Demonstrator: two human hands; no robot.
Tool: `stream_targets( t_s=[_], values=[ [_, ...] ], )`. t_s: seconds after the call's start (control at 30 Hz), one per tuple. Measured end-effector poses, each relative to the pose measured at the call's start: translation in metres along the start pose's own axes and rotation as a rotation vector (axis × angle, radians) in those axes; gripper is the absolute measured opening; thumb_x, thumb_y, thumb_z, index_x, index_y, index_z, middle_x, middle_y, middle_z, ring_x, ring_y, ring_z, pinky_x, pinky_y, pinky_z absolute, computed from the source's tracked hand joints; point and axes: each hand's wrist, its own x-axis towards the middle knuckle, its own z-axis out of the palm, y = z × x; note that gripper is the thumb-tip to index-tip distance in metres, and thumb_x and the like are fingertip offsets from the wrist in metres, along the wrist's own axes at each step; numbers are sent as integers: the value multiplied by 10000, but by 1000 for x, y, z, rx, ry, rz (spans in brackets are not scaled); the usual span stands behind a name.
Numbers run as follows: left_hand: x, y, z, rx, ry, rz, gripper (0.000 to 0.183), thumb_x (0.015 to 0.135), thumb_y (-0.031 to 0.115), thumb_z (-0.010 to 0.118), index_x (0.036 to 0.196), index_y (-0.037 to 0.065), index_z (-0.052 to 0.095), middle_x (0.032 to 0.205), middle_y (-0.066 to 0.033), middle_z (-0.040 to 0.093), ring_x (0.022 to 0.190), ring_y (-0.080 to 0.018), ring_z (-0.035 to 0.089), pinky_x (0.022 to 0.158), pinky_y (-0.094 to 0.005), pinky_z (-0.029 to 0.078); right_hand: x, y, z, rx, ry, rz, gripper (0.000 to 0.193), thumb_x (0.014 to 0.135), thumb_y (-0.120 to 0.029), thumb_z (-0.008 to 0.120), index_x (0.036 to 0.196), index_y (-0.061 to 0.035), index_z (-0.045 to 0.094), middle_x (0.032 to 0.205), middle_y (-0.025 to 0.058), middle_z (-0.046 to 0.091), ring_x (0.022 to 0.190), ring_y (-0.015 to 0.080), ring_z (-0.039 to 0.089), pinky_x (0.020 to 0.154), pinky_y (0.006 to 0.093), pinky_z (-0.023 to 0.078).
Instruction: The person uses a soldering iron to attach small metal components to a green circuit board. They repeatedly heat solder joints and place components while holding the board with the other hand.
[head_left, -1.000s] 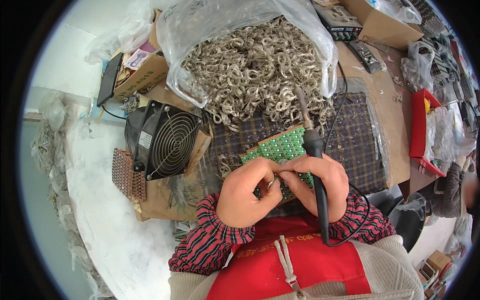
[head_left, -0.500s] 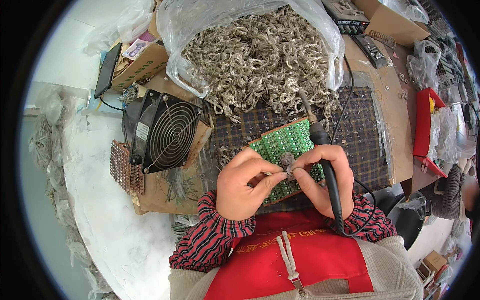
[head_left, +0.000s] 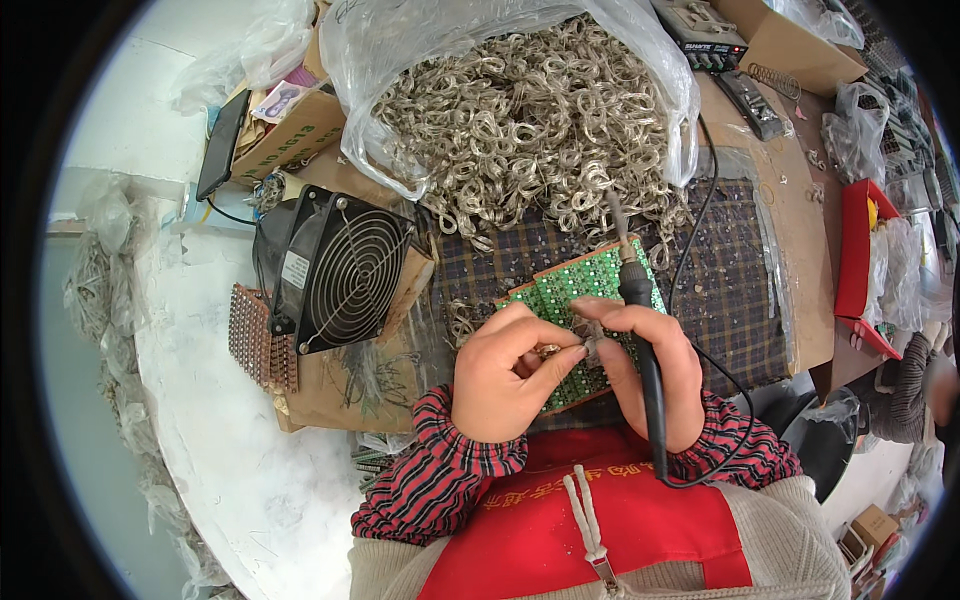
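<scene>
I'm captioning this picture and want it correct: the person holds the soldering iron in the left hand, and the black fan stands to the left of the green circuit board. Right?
Not quite: the soldering iron is in the right hand, as the head view shows. The black fan does stand left of the green circuit board.

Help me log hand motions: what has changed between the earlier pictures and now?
The right hand has stretched its fingers over the small grey lump, covering more of it than half a second ago; the rear of the black-handled soldering iron swung left. Nothing was visibly let go. The left hand stays beside the lump; the square black fan and heap of silvery wire loops stayed put.
</scene>
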Motion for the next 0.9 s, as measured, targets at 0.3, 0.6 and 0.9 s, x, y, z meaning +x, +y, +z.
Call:
stream_targets(
  t_s=[0.3, 0.6, 0.9],
  values=[
    [5, -2, -1, 78, -128, -130, 121, 908, 124, 742, 888, 16, 691, 779, -68, 582, 592, -147, 582, 557, -299, 453, -10, 10, -13, -208, 17, -56, 399, 776, 70, 780, 1103, -54, 588, 923, 112, 699, 679, 301, 612, 604, 387, 488],
    [11, -2, 3, 303, -152, -94, 167, 876, 161, 720, 842, 22, 634, 821, -137, 621, 760, -352, 633, 675, -436, 498, -15, 13, -13, -166, -3, -66, 428, 777, 29, 810, 1124, -59, 576, 1056, 120, 730, 875, 338, 663, 756, 409, 538],
    [-36, 8, -40, 355, -69, -163, 56, 910, 87, 716, 917, 36, 692, 785, -82, 585, 597, -211, 611, 558, -326, 470, -24, -4, -28, -30, -178, -69, 498, 888, -444, 743, 1194, -53, 701, 914, 113, 632, 764, 277, 595, 656, 373, 477]
  ],
)
